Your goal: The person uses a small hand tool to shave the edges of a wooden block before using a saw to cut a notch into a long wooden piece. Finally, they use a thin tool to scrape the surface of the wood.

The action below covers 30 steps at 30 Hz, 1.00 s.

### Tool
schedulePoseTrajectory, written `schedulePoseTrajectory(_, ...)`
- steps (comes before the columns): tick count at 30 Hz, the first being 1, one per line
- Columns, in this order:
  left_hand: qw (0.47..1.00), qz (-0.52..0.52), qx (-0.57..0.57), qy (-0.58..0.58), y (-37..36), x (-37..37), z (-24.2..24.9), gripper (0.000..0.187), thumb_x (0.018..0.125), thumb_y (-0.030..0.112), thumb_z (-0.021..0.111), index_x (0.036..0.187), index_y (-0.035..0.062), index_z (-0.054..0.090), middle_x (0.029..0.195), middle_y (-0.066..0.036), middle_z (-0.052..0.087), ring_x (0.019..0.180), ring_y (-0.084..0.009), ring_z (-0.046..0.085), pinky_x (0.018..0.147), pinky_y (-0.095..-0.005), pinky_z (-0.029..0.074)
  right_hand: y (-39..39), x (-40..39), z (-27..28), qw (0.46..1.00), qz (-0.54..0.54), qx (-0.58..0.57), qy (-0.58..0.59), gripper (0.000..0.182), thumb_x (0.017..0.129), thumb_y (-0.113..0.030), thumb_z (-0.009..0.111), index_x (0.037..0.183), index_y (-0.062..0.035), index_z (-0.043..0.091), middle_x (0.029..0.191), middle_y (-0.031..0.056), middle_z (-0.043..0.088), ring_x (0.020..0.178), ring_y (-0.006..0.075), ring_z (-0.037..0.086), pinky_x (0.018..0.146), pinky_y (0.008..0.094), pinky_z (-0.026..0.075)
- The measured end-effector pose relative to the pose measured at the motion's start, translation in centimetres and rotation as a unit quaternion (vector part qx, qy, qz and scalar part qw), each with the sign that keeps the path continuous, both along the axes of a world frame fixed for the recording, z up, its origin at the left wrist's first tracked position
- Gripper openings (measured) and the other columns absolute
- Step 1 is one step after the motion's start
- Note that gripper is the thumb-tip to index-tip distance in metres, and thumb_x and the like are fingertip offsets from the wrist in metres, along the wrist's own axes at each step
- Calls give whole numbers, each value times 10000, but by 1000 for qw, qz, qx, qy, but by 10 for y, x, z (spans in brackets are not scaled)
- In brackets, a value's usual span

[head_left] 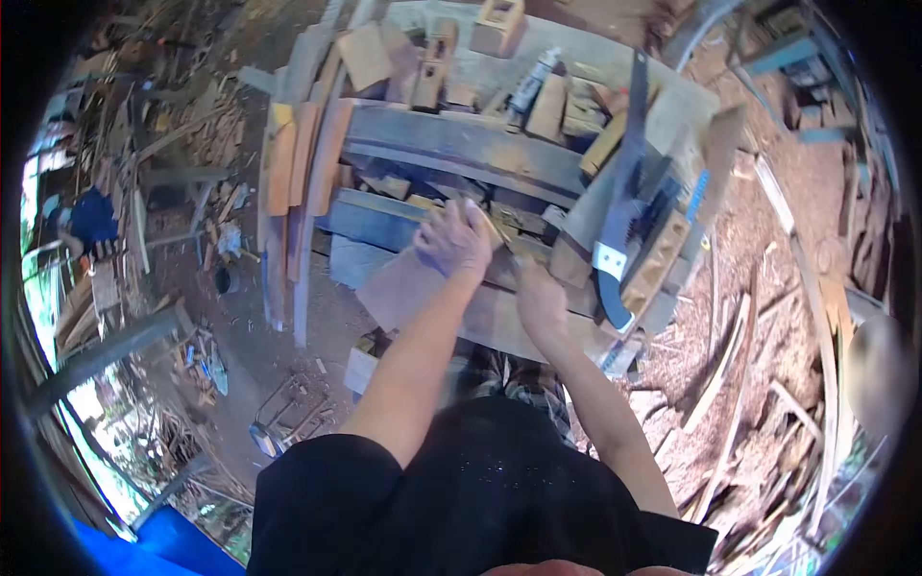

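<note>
My left hand (453, 238) is at the far end of a flat brown wooden board (399, 286), its fingers curled over the wood and its thumb side toward the right. The board lies slanted across the near part of the workbench (519, 322). To its right, my right hand (542, 300) is closed and slightly blurred. A thin, dark piece projects beyond its fingers toward the left hand, but I cannot make out what it is. A handsaw (624, 182) with a black and white handle lies on the bench to the right of my right hand.
A thick grey plank (461, 144) crosses the bench. Beyond it are a wooden hand plane (437, 65), a tube (531, 84) and wood blocks. Upright boards (305, 163) line the left side. Wood shavings and strips (740, 346) cover the ground at right.
</note>
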<state>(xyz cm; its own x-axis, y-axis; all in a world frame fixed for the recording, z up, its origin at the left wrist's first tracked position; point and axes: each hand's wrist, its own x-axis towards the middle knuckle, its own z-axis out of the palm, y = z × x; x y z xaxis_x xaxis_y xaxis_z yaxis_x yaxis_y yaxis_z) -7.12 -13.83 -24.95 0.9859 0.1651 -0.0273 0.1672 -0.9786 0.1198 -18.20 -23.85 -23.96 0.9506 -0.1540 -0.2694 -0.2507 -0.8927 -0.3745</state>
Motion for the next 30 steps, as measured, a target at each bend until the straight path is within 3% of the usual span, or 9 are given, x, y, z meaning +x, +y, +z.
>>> schedulePoseTrajectory(4, 999, 0, 28, -15, -3, 2, 0, 436, 936, 456, 388, 1106, 121, 610, 1086, -162, 579, 1060, -323, 510, 969, -489, 288, 5, 16, 4, 1000, -14, -14, -5, 92, 876, -114, 513, 941, -58, 481, 747, 143, 630, 635, 290, 677, 529, 381, 550)
schedulePoseTrajectory(8, 1000, -4, 28, -13, -3, 3, -1, 447, 945, 458, 367, 1117, 120, 605, 1083, -162, 574, 1042, -327, 514, 958, -485, 294, -2, -21, 6, 998, -13, -50, 39, 67, 877, -116, 513, 905, -69, 474, 711, 119, 615, 626, 279, 676, 497, 374, 541)
schedulePoseTrajectory(15, 1000, -3, 26, -2, -3, 2, 0, 471, 948, 465, 355, 1126, 104, 600, 1069, -168, 567, 1027, -332, 507, 957, -499, 273, 3, -19, 6, 998, -27, -60, -12, 82, 855, -123, 534, 912, -78, 496, 697, 99, 613, 613, 258, 674, 464, 342, 530)
schedulePoseTrajectory(17, 999, -37, 20, -25, 3, -5, -1, 461, 947, 464, 364, 1109, 105, 602, 1056, -166, 566, 1023, -333, 505, 954, -501, 270, 3, -29, 17, 998, -37, -53, -22, 92, 847, -120, 541, 919, -81, 501, 702, 97, 619, 614, 252, 674, 459, 329, 527)
schedulePoseTrajectory(20, 991, -123, -21, -46, 7, -14, -1, 416, 937, 461, 391, 1042, 121, 606, 1014, -162, 569, 1000, -339, 512, 937, -507, 274, 20, -42, 17, 993, -26, -75, 91, 85, 854, -120, 534, 918, -76, 501, 723, 114, 637, 619, 253, 678, 475, 330, 534)
schedulePoseTrajectory(22, 991, -124, -4, -46, 7, -13, -6, 416, 936, 465, 391, 1033, 124, 608, 1010, -161, 570, 996, -338, 514, 935, -508, 275, 31, -20, -1, 992, -73, -54, -89, 66, 875, -123, 516, 882, -64, 485, 697, 116, 635, 569, 233, 673, 473, 310, 542)
schedulePoseTrajectory(23, 991, -119, 11, -58, 8, -12, -7, 415, 935, 469, 392, 1025, 127, 611, 1006, -160, 571, 992, -337, 516, 933, -508, 277, 32, -14, -1, 992, -75, -51, -87, 66, 875, -123, 516, 882, -64, 485, 697, 116, 635, 569, 233, 673, 473, 310, 542)
schedulePoseTrajectory(25, 990, -127, 7, -56, 9, -12, -6, 422, 936, 473, 387, 1016, 126, 614, 1004, -160, 575, 998, -335, 514, 931, -505, 278, 36, -2, 3, 996, -72, -51, 15, 90, 863, -116, 519, 910, -43, 494, 724, 133, 645, 605, 238, 686, 487, 325, 551)
schedulePoseTrajectory(30, 992, -112, 16, -49, 6, -12, -9, 452, 947, 478, 345, 1037, 116, 600, 1053, -167, 586, 1031, -347, 508, 915, -517, 281, 30, -30, 25, 992, -99, -27, 67, 102, 857, -110, 523, 911, -28, 493, 756, 143, 655, 626, 246, 692, 495, 321, 557)
